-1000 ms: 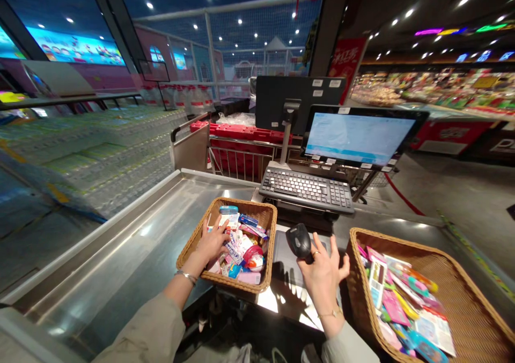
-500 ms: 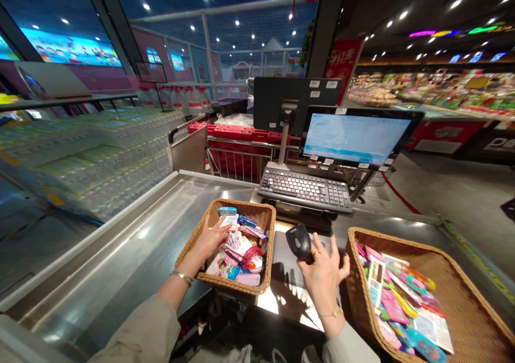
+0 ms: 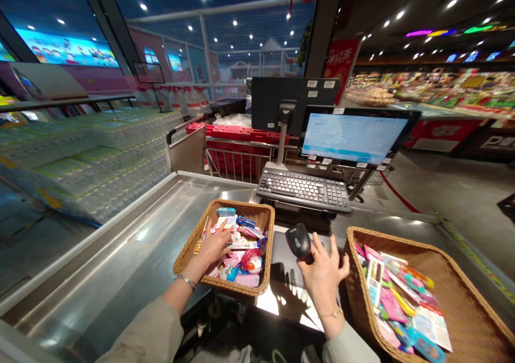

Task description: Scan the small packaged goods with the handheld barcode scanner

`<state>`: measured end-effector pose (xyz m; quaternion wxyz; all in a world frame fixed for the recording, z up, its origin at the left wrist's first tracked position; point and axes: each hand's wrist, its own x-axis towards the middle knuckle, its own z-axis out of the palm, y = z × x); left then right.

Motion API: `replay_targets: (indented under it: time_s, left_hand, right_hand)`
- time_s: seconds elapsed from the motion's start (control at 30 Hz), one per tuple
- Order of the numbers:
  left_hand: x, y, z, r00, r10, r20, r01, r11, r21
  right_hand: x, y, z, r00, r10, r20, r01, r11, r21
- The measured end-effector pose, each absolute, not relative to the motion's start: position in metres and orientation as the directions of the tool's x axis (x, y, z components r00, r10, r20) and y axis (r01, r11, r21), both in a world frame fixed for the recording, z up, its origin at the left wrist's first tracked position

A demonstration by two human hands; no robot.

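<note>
My left hand (image 3: 216,245) reaches into the left wicker basket (image 3: 271,245), with its fingers spread over small packaged goods. Blue, pink and white packs lie jumbled there, among them a pink pack (image 3: 247,280) at the near side and a blue-topped pack (image 3: 226,212) at the far side. Whether the fingertips touch any item is hard to see. My right hand (image 3: 325,272) grips a black barcode scanner (image 3: 298,239) between thumb and index finger, its other fingers raised. The scanner is held over the counter between the two baskets.
To the right stands a larger wicker basket (image 3: 466,315) with colourful packs (image 3: 396,301). Behind the counter (image 3: 132,261) are a keyboard (image 3: 303,187), a lit screen (image 3: 354,138) and a second monitor (image 3: 265,105) facing away. A metal cart (image 3: 187,148) stands beyond.
My left hand has shifted slightly within the left basket, and items under it lie differently, with a white-and-blue pack now showing near the middle. My right hand and the scanner stay in place.
</note>
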<state>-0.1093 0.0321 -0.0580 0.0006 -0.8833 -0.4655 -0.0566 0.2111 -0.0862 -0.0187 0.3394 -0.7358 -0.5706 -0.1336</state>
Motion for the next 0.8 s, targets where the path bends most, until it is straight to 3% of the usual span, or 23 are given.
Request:
replay_targets:
  time_s: [0.3, 0.8]
  left_hand:
    - [-0.111, 0.037, -0.064, 0.469, 0.880, 0.073, 0.881, -0.472, 0.033]
    - [-0.071, 0.042, -0.065, 0.502, 0.857, 0.113, 0.863, -0.505, -0.010]
  right_hand:
    - [0.210, -0.086, -0.020, 0.316, 0.750, 0.581, 0.929, -0.122, -0.348]
    - [0.219, -0.092, -0.022, 0.338, 0.737, 0.585, 0.927, -0.156, -0.341]
